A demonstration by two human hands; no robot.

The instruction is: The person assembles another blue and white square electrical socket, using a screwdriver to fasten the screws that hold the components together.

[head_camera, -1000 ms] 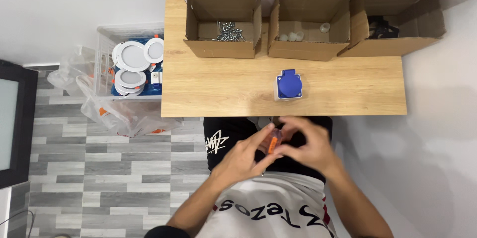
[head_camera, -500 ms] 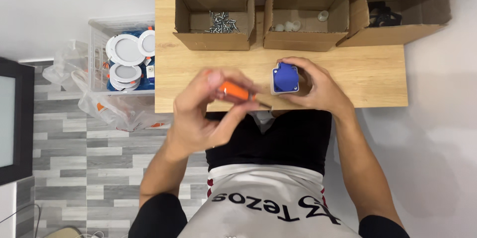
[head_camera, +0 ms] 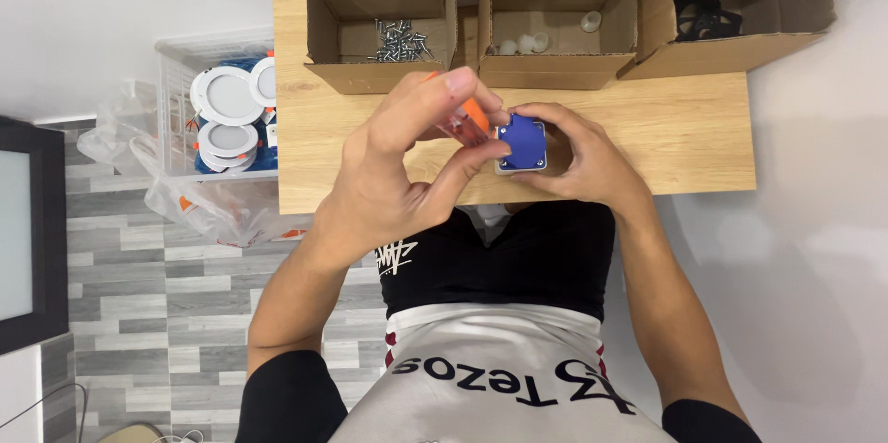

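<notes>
My left hand [head_camera: 407, 166] is closed around an orange-handled screwdriver [head_camera: 467, 119], its handle poking out between thumb and fingers. The tool's tip meets a small blue square socket box [head_camera: 521, 143] with a white rim. My right hand [head_camera: 578, 161] grips that box from the right side, fingers wrapped around its edges. Both hands hover just above the front part of the wooden table [head_camera: 684, 142].
Three open cardboard boxes line the table's back: one with screws [head_camera: 400, 39], one with small white parts [head_camera: 527, 41], one with black parts [head_camera: 703, 16]. Left of the table stands a clear bin of round white lamps [head_camera: 231, 105], with plastic bags [head_camera: 194, 203] beside it.
Both hands rose from my lap to the table. My right hand took hold of the blue box, and my left hand brought the screwdriver up against it.
</notes>
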